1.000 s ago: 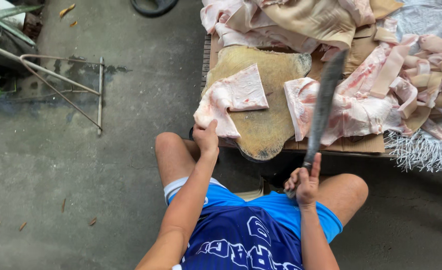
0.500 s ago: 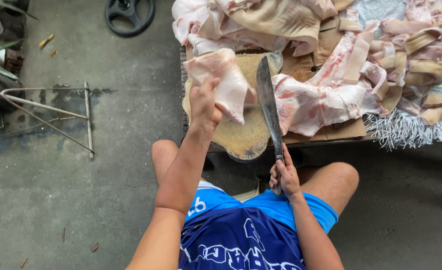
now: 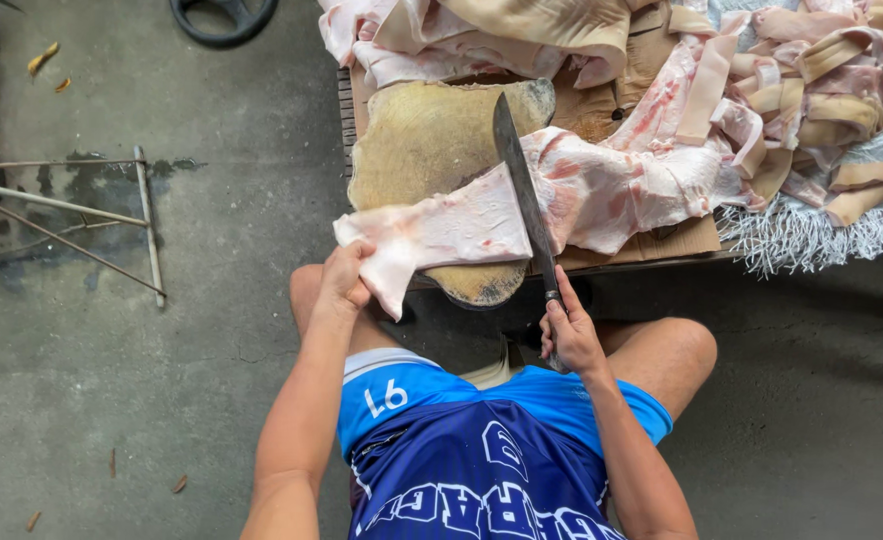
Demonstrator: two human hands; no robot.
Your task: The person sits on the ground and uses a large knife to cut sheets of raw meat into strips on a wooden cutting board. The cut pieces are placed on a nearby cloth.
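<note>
The heap of pale meat and skin strips point(image 3: 761, 90) covers the far right of the cardboard-lined low pallet point(image 3: 681, 240), the largest mass here. In front of it lies the worn wooden chopping block point(image 3: 431, 140), near the pallet's left edge, its near rim overhanging toward the person's knees. Across the block's near edge stretches 1 long slab of pork skin and fat point(image 3: 521, 215). The left hand point(image 3: 343, 280) is clenched on that slab's left end, pulling it past the block's near-left corner. The right hand point(image 3: 568, 335) is wrapped tight around the handle of a long knife point(image 3: 521, 190), whose blade lies over the slab, tip pointing to the far edge.

The risk I judge: the slab looks greasy, so the left grip may slip, and a hard stroke could skid off the fat toward the bare knees just below the block's rim. The overhanging block might also rock.

No container is in view; the strips lie loose on cardboard.
</note>
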